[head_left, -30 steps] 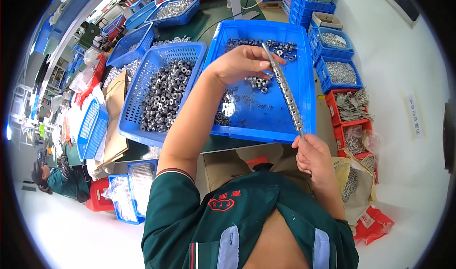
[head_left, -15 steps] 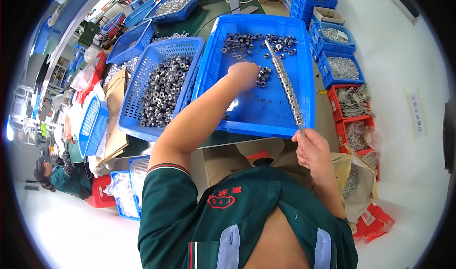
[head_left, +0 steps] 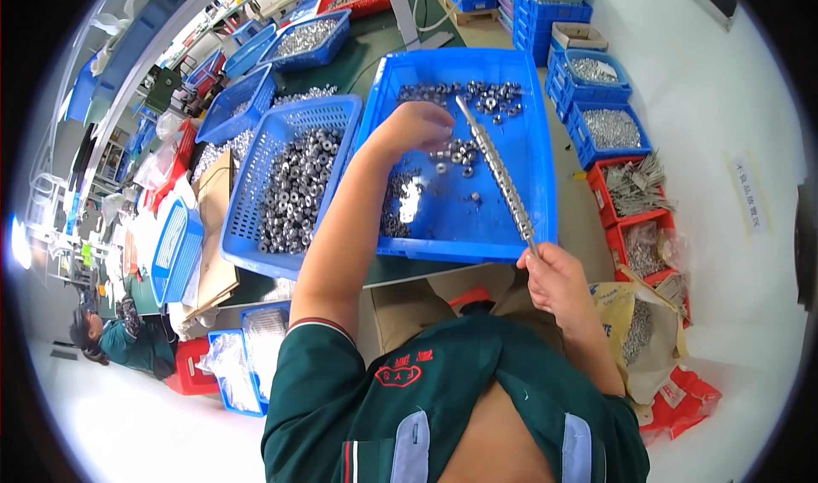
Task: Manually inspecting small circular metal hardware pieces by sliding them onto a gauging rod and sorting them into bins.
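Note:
My right hand (head_left: 555, 283) is closed around the near end of a long metal rod (head_left: 498, 176) at the front right corner of a blue tray (head_left: 511, 244). Several shiny metal rings or nuts are strung along the rod, which slants up and leftward over the tray, its far tip bare. My left hand (head_left: 413, 129) hovers above the tray's left part, fingers bent and smeared by motion; anything in them is hidden. Just right of and below it lies a small cluster of loose metal nuts (head_left: 460, 155). More nuts (head_left: 497, 99) lie along the tray's far side.
A blue perforated basket (head_left: 290, 112) full of metal nuts stands left of the tray. Blue bins (head_left: 609, 129) and red bins (head_left: 626, 185) of metal parts line the right side. Cardboard (head_left: 209, 244) lies at the left. A co-worker (head_left: 128, 338) is at the far left.
My left hand has drawn back leftward from the nut cluster, which now shows more openly. My right hand still grips the rod. The whole view has shifted slightly.

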Tool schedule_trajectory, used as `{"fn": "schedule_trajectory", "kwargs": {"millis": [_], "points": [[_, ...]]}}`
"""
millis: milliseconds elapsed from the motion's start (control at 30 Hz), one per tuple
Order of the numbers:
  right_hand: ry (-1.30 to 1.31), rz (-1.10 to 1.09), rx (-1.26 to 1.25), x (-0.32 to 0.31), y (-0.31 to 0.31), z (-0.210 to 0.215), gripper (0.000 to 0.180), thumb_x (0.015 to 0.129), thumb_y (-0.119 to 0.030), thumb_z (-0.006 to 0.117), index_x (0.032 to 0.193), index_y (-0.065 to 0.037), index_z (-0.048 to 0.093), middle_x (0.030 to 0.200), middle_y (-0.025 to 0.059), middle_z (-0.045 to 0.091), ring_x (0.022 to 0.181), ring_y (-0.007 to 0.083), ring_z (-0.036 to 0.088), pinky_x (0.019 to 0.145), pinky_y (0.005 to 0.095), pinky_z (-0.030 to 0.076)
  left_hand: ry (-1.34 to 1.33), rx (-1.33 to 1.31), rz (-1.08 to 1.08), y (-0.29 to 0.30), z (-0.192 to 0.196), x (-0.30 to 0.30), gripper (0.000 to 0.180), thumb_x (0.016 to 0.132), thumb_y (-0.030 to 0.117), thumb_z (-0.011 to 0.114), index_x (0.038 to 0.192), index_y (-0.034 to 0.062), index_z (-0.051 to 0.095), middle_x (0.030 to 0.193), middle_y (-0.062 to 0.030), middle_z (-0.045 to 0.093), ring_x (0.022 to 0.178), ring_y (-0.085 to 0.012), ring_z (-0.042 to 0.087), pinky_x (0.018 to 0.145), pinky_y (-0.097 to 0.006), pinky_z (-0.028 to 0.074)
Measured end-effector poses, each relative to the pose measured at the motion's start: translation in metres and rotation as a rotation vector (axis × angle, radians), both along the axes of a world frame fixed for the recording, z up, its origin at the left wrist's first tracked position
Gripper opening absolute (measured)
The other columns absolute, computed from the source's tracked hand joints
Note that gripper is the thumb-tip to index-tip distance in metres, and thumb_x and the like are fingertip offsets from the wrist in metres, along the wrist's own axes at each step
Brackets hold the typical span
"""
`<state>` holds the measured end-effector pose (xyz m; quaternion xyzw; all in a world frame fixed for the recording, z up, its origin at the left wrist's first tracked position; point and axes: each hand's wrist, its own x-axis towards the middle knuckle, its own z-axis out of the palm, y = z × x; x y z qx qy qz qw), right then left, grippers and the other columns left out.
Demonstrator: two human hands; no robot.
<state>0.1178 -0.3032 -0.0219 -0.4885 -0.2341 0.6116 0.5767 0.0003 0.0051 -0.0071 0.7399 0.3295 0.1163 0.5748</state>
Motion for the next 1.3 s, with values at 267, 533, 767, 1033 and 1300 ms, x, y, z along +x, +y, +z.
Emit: {"fn": "schedule_trajectory", "kwargs": {"millis": [267,533,767,1033,1300], "points": [[-0.048,0.01,0.002,-0.001,-0.002,-0.003,0.013,0.094,-0.013,0.048,0.091,-0.002,0.053,0.058,-0.0072,0.034,0.044,-0.0004,0.028,0.039,0.0156,0.022,-0.707,-0.725,0.023,0.009,0.004,-0.01,0.024,0.084,0.008,0.062,0.107,-0.0004,0.06,0.099,-0.015,0.065,0.087,-0.0218,0.065,0.079,-0.035,0.052],[-0.041,0.006,0.008,-0.002,0.0,-0.003,0.012,0.093,-0.012,0.048,0.091,-0.002,0.052,0.058,-0.0074,0.033,0.045,-0.0004,0.028,0.04,0.0158,0.022,-0.738,-0.676,-0.044,-0.002,0.004,0.001,0.019,0.083,0.006,0.063,0.101,0.0004,0.062,0.101,-0.0153,0.065,0.094,-0.0243,0.063,0.084,-0.034,0.051],[-0.068,-0.013,0.014,-0.006,0.001,-0.003,0.012,0.093,-0.013,0.049,0.091,-0.002,0.052,0.058,-0.0073,0.034,0.045,-0.0003,0.028,0.04,0.016,0.022,-0.721,-0.636,0.024,-0.012,0.013,0.002,0.027,0.083,0.007,0.064,0.108,-0.0002,0.057,0.101,-0.0145,0.064,0.095,-0.0244,0.062,0.084,-0.035,0.05],[0.042,0.02,-0.013,-0.011,0.0,0.004,0.015,0.095,-0.016,0.048,0.092,-0.002,0.052,0.057,-0.0062,0.034,0.044,0.0009,0.027,0.04,0.0171,0.022,-0.749,-0.623,-0.065,-0.008,0.017,-0.001,0.059,0.079,0.007,0.068,0.13,-0.0021,0.04,0.106,-0.0159,0.061,0.098,-0.025,0.06,0.087,-0.036,0.048],[0.095,0.014,0.078,-0.013,0.0,0.007,0.019,0.096,-0.021,0.048,0.091,-0.003,0.052,0.054,-0.0056,0.033,0.042,0.0013,0.027,0.039,0.018,0.02,-0.697,-0.594,-0.327,-0.029,0.027,0.003,0.059,0.081,0.015,0.067,0.131,0.0004,0.039,0.112,-0.0136,0.06,0.105,-0.0253,0.058,0.093,-0.039,0.043]]}}
